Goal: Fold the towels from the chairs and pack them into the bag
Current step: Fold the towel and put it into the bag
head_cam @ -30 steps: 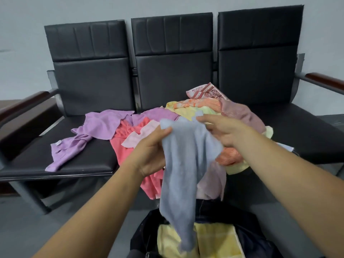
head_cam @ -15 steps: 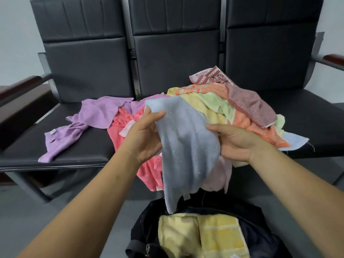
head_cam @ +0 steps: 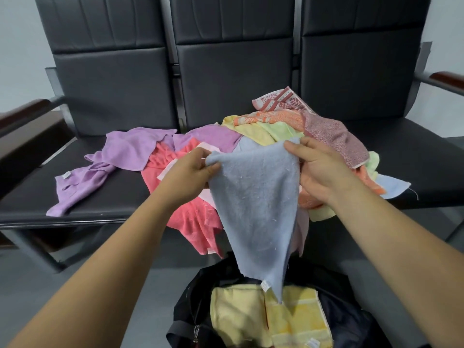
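towel held over open bag, one moment

item 1. blue towel (head_cam: 256, 204): held up in the air in front of the middle seat, spread between two hands along its top edge and hanging to a point just above the bag; a small white label (head_cam: 265, 285) shows near its lower tip.

item 2. left hand (head_cam: 193, 172): grips the towel's top left corner, fingers (head_cam: 212, 169) curled round the bunched cloth.

item 3. right hand (head_cam: 319, 169): pinches the top right corner, thumb on the near face, the other fingers hidden behind the cloth.

item 4. bag (head_cam: 185, 302): dark, open, on the floor (head_cam: 150, 285) nearest the viewer, directly below the towel. inside lie two folded yellow towels (head_cam: 236, 315) side by side.

item 5. chairs (head_cam: 233, 71): a row of three black seats against the far wall.

item 6. loose pile on the seats: a purple towel (head_cam: 130, 151) sprawled on the left seat; a coral towel (head_cam: 190, 217) draped over the front edge; a pale yellow-green towel (head_cam: 271, 131), an orange one (head_cam: 281, 119), a speckled maroon one (head_cam: 334, 136) and a red-and-white patterned one (head_cam: 278, 101) heaped to the right, behind the hands.
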{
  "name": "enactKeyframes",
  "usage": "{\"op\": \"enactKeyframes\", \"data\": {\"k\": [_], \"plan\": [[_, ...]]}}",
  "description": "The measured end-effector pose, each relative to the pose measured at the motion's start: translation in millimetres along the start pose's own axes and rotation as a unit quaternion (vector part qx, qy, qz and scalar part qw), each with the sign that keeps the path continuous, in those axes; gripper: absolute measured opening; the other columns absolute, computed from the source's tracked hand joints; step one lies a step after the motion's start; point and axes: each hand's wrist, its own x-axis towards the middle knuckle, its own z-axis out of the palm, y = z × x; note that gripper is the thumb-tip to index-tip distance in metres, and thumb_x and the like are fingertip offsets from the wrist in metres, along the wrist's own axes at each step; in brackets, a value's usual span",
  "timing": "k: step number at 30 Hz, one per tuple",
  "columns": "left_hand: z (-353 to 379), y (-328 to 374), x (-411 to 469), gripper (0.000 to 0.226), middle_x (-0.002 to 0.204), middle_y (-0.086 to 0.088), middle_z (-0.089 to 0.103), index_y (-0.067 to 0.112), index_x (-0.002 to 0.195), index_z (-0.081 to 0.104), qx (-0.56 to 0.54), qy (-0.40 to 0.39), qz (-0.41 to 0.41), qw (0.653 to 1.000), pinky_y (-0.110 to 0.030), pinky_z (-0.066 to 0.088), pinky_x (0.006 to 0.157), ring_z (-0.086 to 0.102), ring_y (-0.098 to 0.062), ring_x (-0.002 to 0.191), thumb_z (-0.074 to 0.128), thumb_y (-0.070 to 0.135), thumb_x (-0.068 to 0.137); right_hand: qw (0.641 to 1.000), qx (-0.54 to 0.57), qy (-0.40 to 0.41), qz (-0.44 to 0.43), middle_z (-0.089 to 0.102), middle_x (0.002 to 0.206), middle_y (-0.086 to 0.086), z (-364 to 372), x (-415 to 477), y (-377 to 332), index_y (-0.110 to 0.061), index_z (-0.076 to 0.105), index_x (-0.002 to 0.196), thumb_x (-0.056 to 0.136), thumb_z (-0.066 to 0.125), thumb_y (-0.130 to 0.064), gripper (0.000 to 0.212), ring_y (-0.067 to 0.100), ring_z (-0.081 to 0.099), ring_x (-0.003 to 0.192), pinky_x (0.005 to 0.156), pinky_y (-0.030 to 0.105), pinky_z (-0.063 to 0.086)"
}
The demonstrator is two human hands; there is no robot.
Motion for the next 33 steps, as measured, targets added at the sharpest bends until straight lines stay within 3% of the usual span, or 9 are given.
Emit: {"op": "enactKeyframes", "data": {"k": [4, 7, 10, 14, 18, 22, 26, 30, 33], "plan": [[-1, 4, -4, 0.02, 0.099, -0.014, 0.075, 0.007, 0.104, 0.072, -0.043, 0.016, -0.017, 0.999, -0.046, 0.061, 0.086, 0.074, -0.03, 0.092, 0.063, 0.024, 0.099, 0.971, -0.201, 0.07, -0.106, 0.074, 0.099, 0.002, -1, -5, -5, -0.023, 0.068, 0.089, 0.093, 0.073, -0.024, 0.006, 0.017, 0.07, 0.084, 0.068, 0.037, 0.057], [1, 6, -9, 0.023, 0.1, -0.019, 0.075, 0.005, 0.101, 0.075, -0.117, 0.027, -0.037, 0.992, -0.042, 0.062, 0.083, 0.074, -0.033, 0.091, 0.067, 0.026, 0.096, 0.964, -0.242, 0.071, -0.089, 0.071, 0.09, 0.003, -7, -6, -6, -0.018, 0.066, 0.092, 0.094, 0.072, -0.024, 0.009, 0.017, 0.063, 0.073, 0.056, 0.031, 0.053], [5, 6, -13, 0.028, 0.102, -0.023, 0.073, 0.0, 0.101, 0.075, -0.187, 0.045, -0.062, 0.979, -0.039, 0.061, 0.081, 0.07, -0.031, 0.088, 0.067, 0.027, 0.096, 0.996, -0.08, -0.023, 0.014, 0.073, 0.088, 0.006, -10, -11, -11, -0.007, 0.068, 0.099, 0.091, 0.071, -0.014, 0.011, 0.021, 0.067, 0.086, 0.07, 0.033, 0.059], [2, 9, -18, 0.02, 0.074, 0.0, 0.073, 0.002, 0.102, 0.072, -0.304, 0.028, -0.073, 0.95, -0.022, 0.055, 0.065, 0.067, -0.01, 0.067, 0.063, 0.019, 0.098, 0.983, 0.104, -0.114, 0.094, 0.076, 0.102, 0.009, -13, -17, -16, -0.002, 0.073, 0.101, 0.078, 0.066, -0.001, 0.025, 0.015, 0.074, 0.092, 0.087, 0.025, 0.06], [-5, 10, -22, 0.029, 0.112, -0.014, 0.075, 0.006, 0.117, 0.069, -0.28, -0.024, -0.027, 0.959, -0.035, 0.058, 0.091, 0.072, -0.026, 0.104, 0.071, 0.007, 0.089, 0.992, 0.046, -0.08, 0.092, 0.075, 0.104, 0.01, -18, -13, -10, -0.002, 0.069, 0.109, 0.078, 0.068, -0.002, 0.031, 0.018, 0.073, 0.094, 0.082, 0.029, 0.062], [-5, 11, -22, 0.01, 0.097, -0.012, 0.078, 0.01, 0.103, 0.072, -0.142, 0.04, 0.007, 0.989, -0.042, 0.058, 0.091, 0.073, -0.024, 0.092, 0.07, 0.008, 0.093, 0.994, -0.09, -0.054, 0.037, 0.073, 0.091, 0.003, -23, -11, -12, -0.015, 0.066, 0.101, 0.09, 0.072, -0.015, 0.013, 0.021, 0.07, 0.084, 0.081, 0.041, 0.057], [0, 15, -18, 0.011, 0.085, -0.005, 0.076, 0.009, 0.097, 0.065, -0.105, 0.091, -0.007, 0.99, -0.03, 0.062, 0.076, 0.072, -0.019, 0.08, 0.066, 0.021, 0.097, 0.997, -0.054, -0.038, 0.043, 0.074, 0.085, 0.003, -14, -13, -12, -0.009, 0.068, 0.105, 0.093, 0.069, -0.01, 0.012, 0.018, 0.07, 0.077, 0.066, 0.031, 0.061], [-1, 17, -15, 0.023, 0.093, -0.021, 0.071, 0.003, 0.1, 0.067, -0.179, 0.101, -0.027, 0.978, -0.046, 0.06, 0.088, 0.067, -0.023, 0.085, 0.067, 0.026, 0.097, 0.985, 0.135, -0.071, 0.076, 0.073, 0.115, 0.008, -12, -13, -19, -0.005, 0.065, 0.125, 0.083, 0.075, -0.017, 0.045, 0.018, 0.07, 0.107, 0.094, 0.03, 0.058], [-6, 15, -15, 0.018, 0.103, -0.011, 0.074, 0.007, 0.11, 0.068, -0.243, 0.054, 0.0, 0.968, -0.043, 0.057, 0.095, 0.071, -0.022, 0.099, 0.07, 0.014, 0.094, 0.988, 0.105, -0.099, 0.055, 0.065, 0.129, 0.015, -14, -14, -20, 0.006, 0.056, 0.136, 0.083, 0.071, -0.01, 0.057, 0.02, 0.063, 0.121, 0.104, 0.033, 0.052]]}}
